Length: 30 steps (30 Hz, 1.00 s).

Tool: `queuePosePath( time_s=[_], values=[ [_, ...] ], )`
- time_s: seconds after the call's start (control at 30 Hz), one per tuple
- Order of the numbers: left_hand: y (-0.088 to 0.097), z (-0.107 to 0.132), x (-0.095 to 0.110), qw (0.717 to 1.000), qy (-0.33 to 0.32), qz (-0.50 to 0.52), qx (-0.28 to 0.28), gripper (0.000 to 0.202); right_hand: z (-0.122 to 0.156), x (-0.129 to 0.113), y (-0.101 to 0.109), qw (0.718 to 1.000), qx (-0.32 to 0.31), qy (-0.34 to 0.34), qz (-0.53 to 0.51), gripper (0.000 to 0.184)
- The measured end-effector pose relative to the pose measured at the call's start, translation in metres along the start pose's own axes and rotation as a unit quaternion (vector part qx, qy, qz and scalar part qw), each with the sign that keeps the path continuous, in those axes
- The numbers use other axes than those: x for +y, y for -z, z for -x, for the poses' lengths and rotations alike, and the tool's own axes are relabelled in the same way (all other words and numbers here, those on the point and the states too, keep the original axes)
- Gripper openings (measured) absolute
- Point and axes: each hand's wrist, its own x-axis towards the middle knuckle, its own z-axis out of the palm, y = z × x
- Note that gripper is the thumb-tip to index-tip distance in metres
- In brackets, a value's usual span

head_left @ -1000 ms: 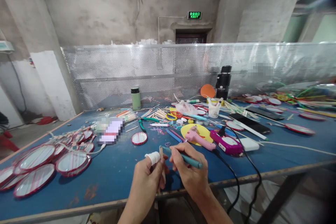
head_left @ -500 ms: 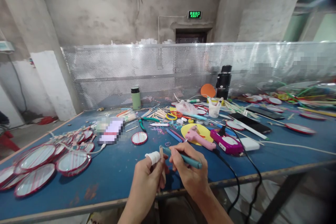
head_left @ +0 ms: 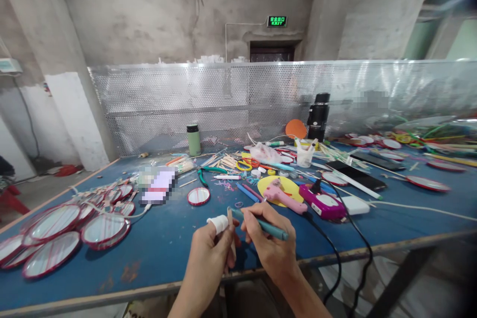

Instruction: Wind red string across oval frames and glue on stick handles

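Observation:
My left hand [head_left: 208, 253] is closed around a flat wooden stick [head_left: 231, 231] held upright; its fingertip wears a white bandage [head_left: 218, 223]. My right hand [head_left: 270, 243] grips a teal pen-like tool [head_left: 263, 226] whose tip rests against the top of the stick. Both hands hover over the near edge of the blue table [head_left: 167, 243].
Red-rimmed round discs [head_left: 55, 233] lie at the left. A pink glue gun [head_left: 285, 196] on a yellow disc, a magenta device [head_left: 322, 203], black cables [head_left: 335, 253], a green bottle [head_left: 193, 140], a black flask [head_left: 317, 117] and scattered sticks lie beyond. A perforated metal screen [head_left: 261, 99] backs the table.

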Motion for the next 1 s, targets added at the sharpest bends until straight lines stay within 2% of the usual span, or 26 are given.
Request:
queuePosePath(
  time_s=[1.0],
  values=[
    [0.0004, 0.0007, -0.0003, 1.0, -0.009, 0.015, -0.002, 0.045, -0.0012, -0.001, -0.0005, 1.0, 0.001, -0.001, 0.003, 0.016]
  ],
)
